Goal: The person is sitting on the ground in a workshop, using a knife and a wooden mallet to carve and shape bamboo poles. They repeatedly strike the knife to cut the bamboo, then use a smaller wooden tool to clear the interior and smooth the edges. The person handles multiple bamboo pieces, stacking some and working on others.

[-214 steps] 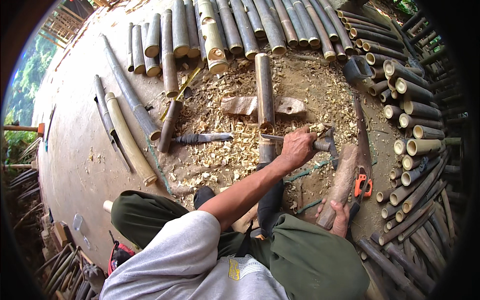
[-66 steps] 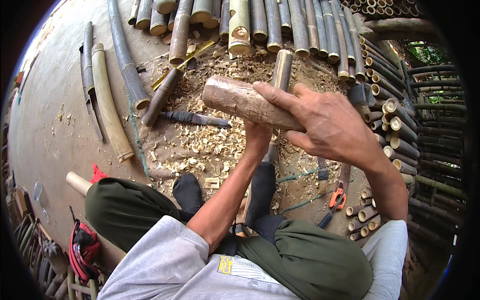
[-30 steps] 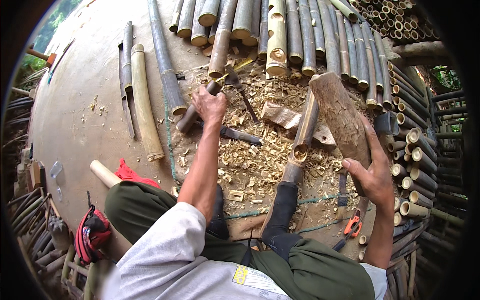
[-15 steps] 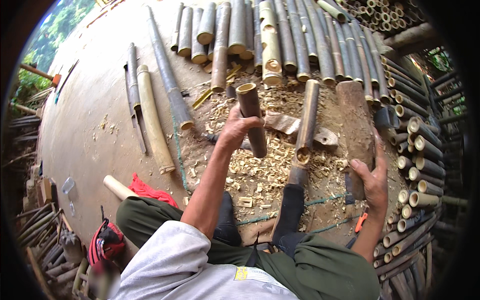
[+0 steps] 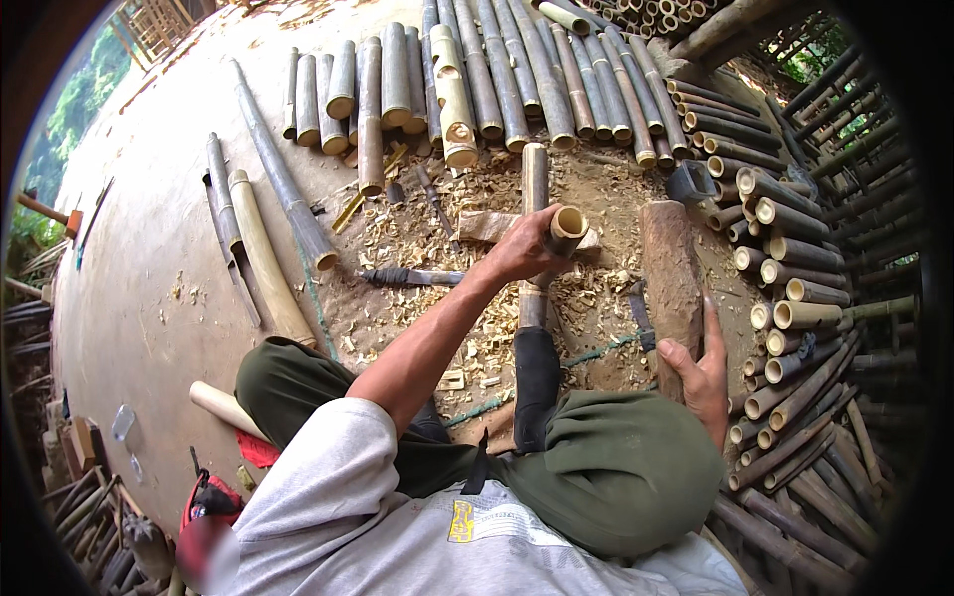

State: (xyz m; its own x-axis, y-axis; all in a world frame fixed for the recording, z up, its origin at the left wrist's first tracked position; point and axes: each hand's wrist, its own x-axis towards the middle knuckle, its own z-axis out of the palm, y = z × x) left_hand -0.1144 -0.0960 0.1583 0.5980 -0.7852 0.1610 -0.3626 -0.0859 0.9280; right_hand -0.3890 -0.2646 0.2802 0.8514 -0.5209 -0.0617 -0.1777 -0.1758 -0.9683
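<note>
My left hand [image 5: 529, 246] is wrapped round a short bamboo tube [image 5: 569, 224], whose open end tips up toward me. The tube is above a longer bamboo piece [image 5: 535, 174], which lies pointing away from me across a pale wooden block [image 5: 483, 225]. Whether the two bamboo pieces touch is hidden by my hand. My right hand [image 5: 702, 370] grips the near part of a thick brown wooden log [image 5: 674, 263], thumb on one side and fingers along the other. Beside the log is a blade with a dark handle [image 5: 641, 316], partly covered. My dark-covered foot [image 5: 537, 377] is at the longer bamboo's near end.
A machete with a black-wrapped handle [image 5: 390, 277] lies left of centre among wood shavings [image 5: 417, 333]. A row of bamboo tubes [image 5: 477, 74] stretches across the back. Stacked bamboo [image 5: 807, 316] fills the right side. Long bamboo poles [image 5: 281, 164] lie on the left.
My view has turned to the right. The left hand's tube has gone from nearly upright left of the longer bamboo to above it, its opening toward me. The log has come nearer in my right hand.
</note>
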